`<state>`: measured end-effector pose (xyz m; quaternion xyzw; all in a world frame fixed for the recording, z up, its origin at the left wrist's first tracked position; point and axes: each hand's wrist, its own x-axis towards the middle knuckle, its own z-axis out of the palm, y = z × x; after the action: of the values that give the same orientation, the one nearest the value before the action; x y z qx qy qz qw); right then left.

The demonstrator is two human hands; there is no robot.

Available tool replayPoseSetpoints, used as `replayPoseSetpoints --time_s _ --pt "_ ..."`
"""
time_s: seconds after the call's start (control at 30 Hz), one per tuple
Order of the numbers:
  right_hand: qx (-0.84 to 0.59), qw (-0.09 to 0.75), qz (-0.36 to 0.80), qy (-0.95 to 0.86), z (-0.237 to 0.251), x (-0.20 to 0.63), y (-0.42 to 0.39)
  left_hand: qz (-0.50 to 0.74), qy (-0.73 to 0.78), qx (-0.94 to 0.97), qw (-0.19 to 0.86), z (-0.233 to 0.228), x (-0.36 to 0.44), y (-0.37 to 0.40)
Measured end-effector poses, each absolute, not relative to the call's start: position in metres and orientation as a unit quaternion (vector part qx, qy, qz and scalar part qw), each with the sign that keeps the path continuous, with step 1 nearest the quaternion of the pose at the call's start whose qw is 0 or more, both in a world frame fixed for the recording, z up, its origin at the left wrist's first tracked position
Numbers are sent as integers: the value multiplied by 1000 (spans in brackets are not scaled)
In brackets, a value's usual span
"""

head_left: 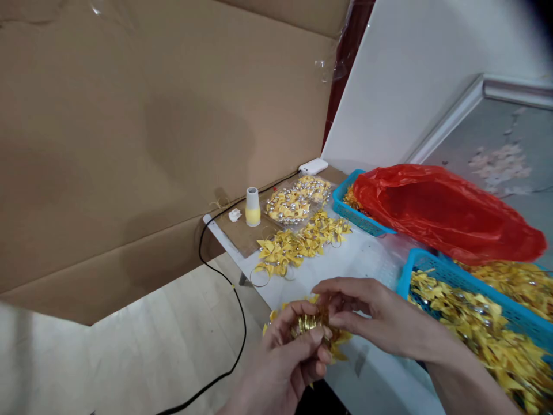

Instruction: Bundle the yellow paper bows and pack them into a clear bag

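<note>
Both hands meet low in the view, over the near edge of the white bench [371, 259]. The left hand [280, 363] comes up from below with its palm turned toward the person, fingers [317, 337] curled and clenched around a bundle of gold and yellow foil pieces [309, 323]. The bundle is a compact clump rather than a long shape; its shiny gold folds run roughly upright between the fingers, and yellow tips stick out left and right, so no clear long axis can be told. The right hand [380, 314] reaches in from the right, forearm slanting down to the lower right corner, back of the hand up, with thumb and forefinger pinching the top of the same bundle.

Just right of the right hand stands a blue basket [406, 271] heaped with yellow foil pieces. Behind it a red plastic bag [444, 213] lies over a second blue basket [345, 204]. Farther back on the bench lies a loose pile of yellow bows [298, 242], then a clear tray [296, 202] of yellow and silver pieces, and a small white and yellow bottle [253, 207]. A black cable [220, 276] loops down from the bench to the floor. A cardboard sheet [129, 132] stands behind.
</note>
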<state>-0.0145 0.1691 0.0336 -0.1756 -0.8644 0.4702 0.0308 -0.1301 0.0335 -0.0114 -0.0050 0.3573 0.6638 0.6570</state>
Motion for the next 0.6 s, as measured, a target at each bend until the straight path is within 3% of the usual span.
replayPoseSetpoints --time_s 0.2,0.4,0.6 --pt "-159 3 511 -845 20 -30 170 680 327 -18 656 -16 -136 27" --pt "-232 54 334 -912 -7 -59 183 658 304 -15 689 -17 -137 25" --pt "-224 67 258 -937 -28 -77 187 634 326 -11 701 -15 -137 22"
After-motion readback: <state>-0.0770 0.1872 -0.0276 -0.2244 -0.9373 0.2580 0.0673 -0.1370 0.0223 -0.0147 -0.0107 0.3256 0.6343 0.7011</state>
